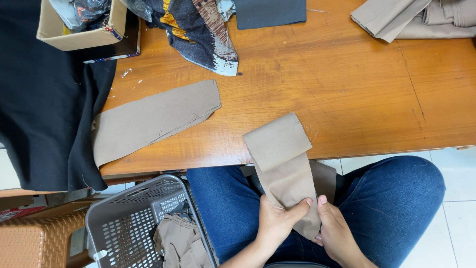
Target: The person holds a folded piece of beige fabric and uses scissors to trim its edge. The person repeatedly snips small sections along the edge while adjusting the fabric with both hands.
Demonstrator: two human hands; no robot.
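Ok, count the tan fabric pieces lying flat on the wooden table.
2: a long tan strip near the black cloth, and the folded piece whose lower end both hands hold. More tan cloth is bundled at the far right corner, possibly several.

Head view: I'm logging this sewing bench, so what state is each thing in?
Tan fabric strip: draped off the table edge, lower end pinched by left hand and right hand.
Flat tan piece: lying loose on the table.
Grey basket: open, crumpled tan cloth inside.
Cardboard box: open, filled.
Black cloth: hanging over the edge.
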